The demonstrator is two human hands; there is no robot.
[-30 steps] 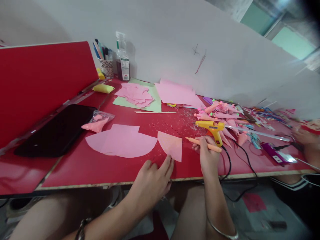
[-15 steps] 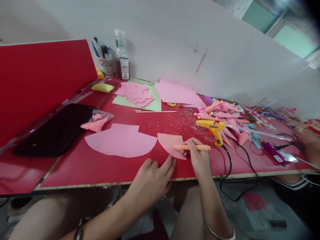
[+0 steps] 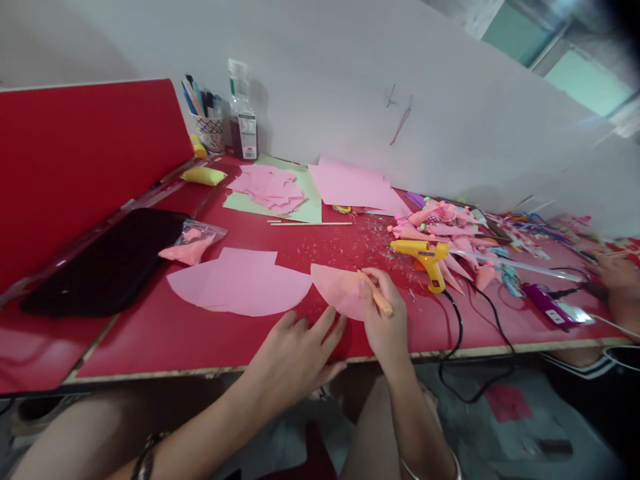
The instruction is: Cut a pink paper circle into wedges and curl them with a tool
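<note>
A light orange marker-like pen is gripped in my right hand, its far end over the right part of a small pink paper wedge. My left hand rests with fingers extended, fingertips at the lower edge of that wedge. Left of it lies a larger pink paper piece with a rounded lower edge and a squared top; the two pieces meet near their tips. Part of the wedge is hidden behind my right hand.
A yellow glue gun with a black cord lies right, before a pile of pink cones. Left are a black flat case and a small plastic bag. A bottle stands behind. Another person's hand is far right.
The pen has swung from lying nearly level, pointing left, to a steep slant toward the wedge's right side. My left hand has shifted slightly left, its thumb now spread out.
</note>
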